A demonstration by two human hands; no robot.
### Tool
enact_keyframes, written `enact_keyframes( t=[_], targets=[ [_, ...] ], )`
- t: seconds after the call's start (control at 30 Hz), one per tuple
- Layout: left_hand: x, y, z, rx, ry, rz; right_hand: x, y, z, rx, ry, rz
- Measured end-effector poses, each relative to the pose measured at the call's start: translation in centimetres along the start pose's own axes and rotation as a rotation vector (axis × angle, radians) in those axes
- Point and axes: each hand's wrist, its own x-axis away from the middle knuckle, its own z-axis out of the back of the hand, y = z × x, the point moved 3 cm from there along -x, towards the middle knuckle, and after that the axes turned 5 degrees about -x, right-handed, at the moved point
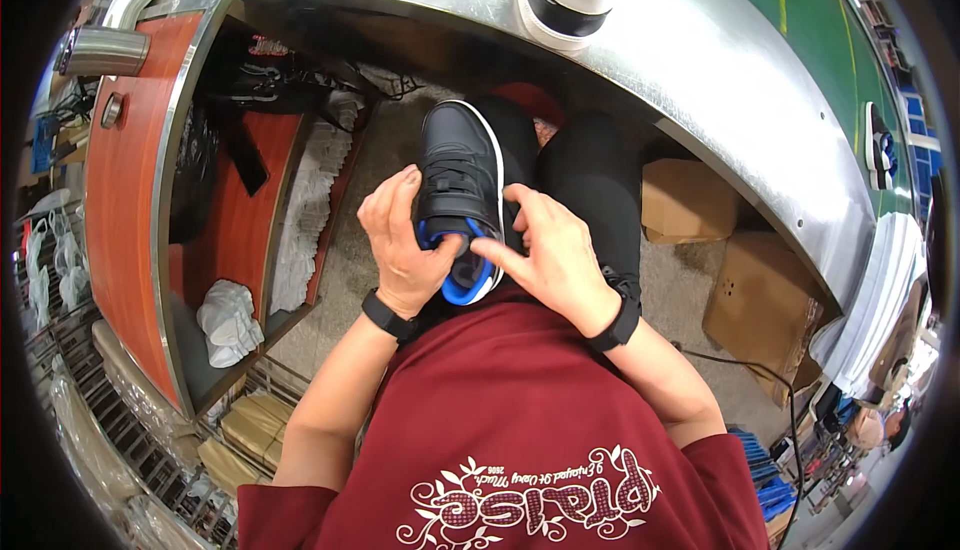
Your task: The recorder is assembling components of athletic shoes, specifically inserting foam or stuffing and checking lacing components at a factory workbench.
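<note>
A black sneaker with a white sole and blue lining rests on my lap, its toe pointing away from me. It has dark laces and a strap across the upper. My left hand grips its left side, with the thumb at the tongue by the opening. From the right, my right hand holds the shoe, its thumb at the collar and its fingertips against the sole edge. Inside the opening a greyish insole shows partly, between the two thumbs.
Ahead is a metal bench edge bearing another white, black and blue sneaker. A green belt carries a further shoe. On the left stands an open red-brown cabinet with white paper wads. Cardboard boxes sit lower right.
</note>
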Motion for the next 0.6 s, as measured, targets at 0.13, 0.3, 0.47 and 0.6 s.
enact_keyframes(
  t=[0.13, 0.3, 0.47, 0.6],
  targets=[
    [-0.8, 1.0, -0.4, 0.051, -0.026, -0.033, 1.2, -0.3, -1.8, 0.370, 0.025, 0.219],
    [-1.2, 1.8, -0.7, 0.068, -0.102, -0.039, 1.5, 1.0, -2.0, 0.295, 0.062, 0.217],
    [-1.5, 2.8, 1.0, 0.274, -0.053, -0.101, 1.7, 2.8, 0.6, 0.036, 0.048, 0.143],
    [-2.6, 2.8, 2.6, 0.378, 0.062, 0.005, 2.1, 1.6, 8.0, -0.037, 0.012, 0.211]
  ],
)
